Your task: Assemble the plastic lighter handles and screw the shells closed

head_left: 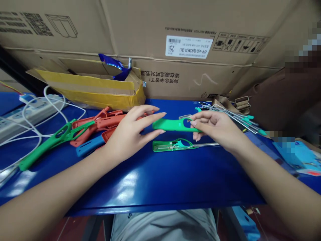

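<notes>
My right hand (213, 125) pinches the right end of a green lighter shell half (170, 125), held above the table. My left hand (135, 125) is open, fingers and thumb apart around the shell's left end; whether they touch it I cannot tell. Just below lies another green lighter half (163, 147), open side up, with a clear fuel tank, a turquoise trigger and a long metal tube (207, 145) pointing right. Left of my left hand are red shell halves (110, 121), a blue shell half (90, 145) and green shell pieces (47, 144).
A yellow-taped cardboard box (95, 90) stands behind, before a large carton wall (140, 36). White cables and a power strip (25, 112) lie left. Metal tubes with turquoise parts (240, 120) and a strap (225, 102) lie right. A person in brown (268, 90) is at right.
</notes>
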The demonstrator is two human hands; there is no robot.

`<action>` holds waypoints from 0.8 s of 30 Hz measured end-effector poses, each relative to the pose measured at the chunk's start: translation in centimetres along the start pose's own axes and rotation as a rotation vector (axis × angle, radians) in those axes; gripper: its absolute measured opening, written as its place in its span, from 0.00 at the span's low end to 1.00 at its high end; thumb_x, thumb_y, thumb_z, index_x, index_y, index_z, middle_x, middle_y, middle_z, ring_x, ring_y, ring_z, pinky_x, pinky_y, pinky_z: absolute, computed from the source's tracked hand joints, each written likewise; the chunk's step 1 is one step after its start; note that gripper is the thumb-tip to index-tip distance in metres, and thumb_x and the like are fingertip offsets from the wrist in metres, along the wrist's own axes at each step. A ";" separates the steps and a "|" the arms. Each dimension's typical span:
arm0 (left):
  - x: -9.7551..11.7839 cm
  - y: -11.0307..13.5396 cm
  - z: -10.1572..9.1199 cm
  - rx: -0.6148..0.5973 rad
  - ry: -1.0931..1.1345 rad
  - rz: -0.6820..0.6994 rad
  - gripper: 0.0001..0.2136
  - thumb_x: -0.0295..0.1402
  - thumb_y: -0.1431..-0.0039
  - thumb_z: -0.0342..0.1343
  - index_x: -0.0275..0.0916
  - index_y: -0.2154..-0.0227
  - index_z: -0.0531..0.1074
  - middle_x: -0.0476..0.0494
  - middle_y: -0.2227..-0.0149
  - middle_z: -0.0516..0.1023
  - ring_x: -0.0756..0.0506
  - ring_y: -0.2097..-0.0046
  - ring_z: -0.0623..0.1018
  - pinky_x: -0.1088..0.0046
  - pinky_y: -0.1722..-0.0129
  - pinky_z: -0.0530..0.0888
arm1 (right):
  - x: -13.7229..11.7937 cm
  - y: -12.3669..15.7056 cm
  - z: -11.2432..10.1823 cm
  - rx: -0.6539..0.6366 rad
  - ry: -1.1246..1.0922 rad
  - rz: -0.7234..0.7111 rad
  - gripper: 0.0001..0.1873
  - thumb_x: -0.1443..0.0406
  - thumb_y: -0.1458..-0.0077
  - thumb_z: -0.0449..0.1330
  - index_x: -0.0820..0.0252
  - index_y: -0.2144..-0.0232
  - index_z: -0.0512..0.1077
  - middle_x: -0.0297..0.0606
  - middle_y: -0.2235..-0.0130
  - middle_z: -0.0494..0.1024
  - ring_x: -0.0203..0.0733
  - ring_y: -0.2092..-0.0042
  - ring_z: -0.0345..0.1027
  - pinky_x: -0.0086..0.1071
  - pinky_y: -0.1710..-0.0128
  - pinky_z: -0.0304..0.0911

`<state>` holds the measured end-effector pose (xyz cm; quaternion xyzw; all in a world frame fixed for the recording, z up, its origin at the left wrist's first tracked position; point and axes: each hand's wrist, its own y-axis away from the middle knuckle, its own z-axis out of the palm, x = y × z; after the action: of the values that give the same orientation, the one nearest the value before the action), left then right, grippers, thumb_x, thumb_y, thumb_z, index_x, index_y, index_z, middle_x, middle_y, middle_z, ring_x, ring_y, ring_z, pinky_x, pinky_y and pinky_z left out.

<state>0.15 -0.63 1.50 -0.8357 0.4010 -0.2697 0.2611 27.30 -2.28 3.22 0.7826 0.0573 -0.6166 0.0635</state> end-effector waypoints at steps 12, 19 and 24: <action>0.8 0.5 1.0 -0.224 0.263 -0.076 0.15 0.35 0.37 0.63 0.35 0.50 0.78 0.41 0.56 0.82 0.47 0.56 0.82 0.73 0.52 0.78 | -0.3 2.1 0.0 -0.087 0.338 -0.125 0.16 0.60 0.37 0.58 0.59 0.50 0.74 0.39 0.61 0.76 0.38 0.64 0.70 0.30 0.69 0.68; 0.6 0.8 1.2 -0.235 0.238 0.003 0.18 0.37 0.39 0.65 0.33 0.50 0.77 0.40 0.54 0.80 0.45 0.55 0.81 0.71 0.52 0.77 | 0.5 2.2 0.6 -0.146 0.317 -0.082 0.18 0.61 0.43 0.63 0.55 0.50 0.73 0.38 0.53 0.75 0.40 0.59 0.70 0.31 0.65 0.71; 0.9 0.8 0.9 -0.280 0.190 -0.006 0.15 0.36 0.36 0.61 0.34 0.49 0.77 0.41 0.56 0.81 0.45 0.56 0.80 0.70 0.54 0.77 | 1.5 1.8 0.7 -0.139 0.381 -0.149 0.19 0.60 0.43 0.64 0.53 0.48 0.73 0.39 0.52 0.75 0.43 0.56 0.71 0.36 0.59 0.72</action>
<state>0.85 -1.61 0.56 -0.8359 0.4549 -0.2897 0.1021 27.33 -4.10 1.61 0.8724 0.1685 -0.4550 0.0597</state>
